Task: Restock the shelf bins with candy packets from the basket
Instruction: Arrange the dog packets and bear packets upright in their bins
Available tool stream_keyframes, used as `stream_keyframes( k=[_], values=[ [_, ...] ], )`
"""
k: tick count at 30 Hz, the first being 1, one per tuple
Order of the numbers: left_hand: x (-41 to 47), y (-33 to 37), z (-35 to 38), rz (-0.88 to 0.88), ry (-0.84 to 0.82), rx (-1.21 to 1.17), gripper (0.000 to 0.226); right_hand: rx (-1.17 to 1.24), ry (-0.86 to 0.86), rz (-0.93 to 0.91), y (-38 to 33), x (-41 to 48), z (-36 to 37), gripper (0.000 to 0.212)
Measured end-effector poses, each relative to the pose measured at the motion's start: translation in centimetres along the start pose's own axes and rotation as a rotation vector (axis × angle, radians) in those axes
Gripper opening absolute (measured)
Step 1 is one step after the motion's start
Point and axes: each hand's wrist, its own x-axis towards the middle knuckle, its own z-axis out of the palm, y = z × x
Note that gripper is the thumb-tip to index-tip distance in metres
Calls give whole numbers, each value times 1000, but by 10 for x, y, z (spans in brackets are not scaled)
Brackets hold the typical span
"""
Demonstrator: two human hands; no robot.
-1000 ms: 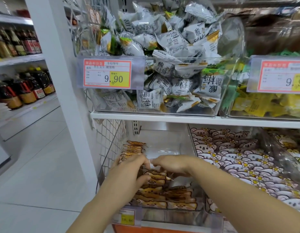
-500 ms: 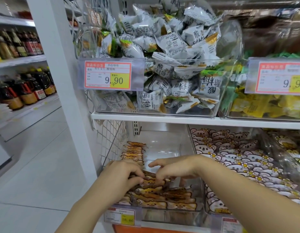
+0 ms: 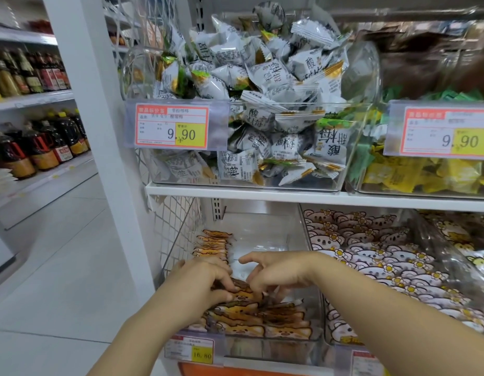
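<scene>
Both my hands reach into a clear plastic bin (image 3: 265,229) on the lower shelf. Rows of brown-and-orange candy packets (image 3: 262,318) lie in its front half, and a short stack (image 3: 212,244) stands at its back left. My left hand (image 3: 200,283) has its fingers curled onto the top packets. Facing it, the curled fingers of my right hand (image 3: 273,272) pinch at the same packets. The exact packets held are hidden under the fingers. The basket is not in view.
Beside this bin on the right sits a bin of pink bear packets (image 3: 384,256). The shelf above carries a bin of grey-white plum candies (image 3: 262,104) and one of yellow-green sweets (image 3: 425,175). Price tags (image 3: 171,128) hang in front. Bottles (image 3: 45,145) line the shelves at left.
My hands have slid a little toward the bin's front, fingers working over the brown packets. The view has shifted slightly.
</scene>
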Motion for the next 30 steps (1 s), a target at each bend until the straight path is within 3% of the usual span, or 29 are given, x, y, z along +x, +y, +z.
stream_keyframes(
  k=[1,7,11,15,23,30],
  values=[
    [1,2,0,10,-9,38,6,8,-11,8,-1,0,0,101],
    [7,-2,2,110,-7,107,10,33,-34,13,-8,1,6,91],
    [4,-1,1,62,10,105,2,52,-17,26,-5,8,11,95],
    [5,4,-7,57,-69,91,26,74,-24,32,0,3,6,94],
    [-6,5,-6,-58,-8,-120,30,-62,3,16,-6,-7,2,87],
    [-9,1,-9,-70,6,-135,30,-181,80,-25,-11,-19,-4,79]
  ],
)
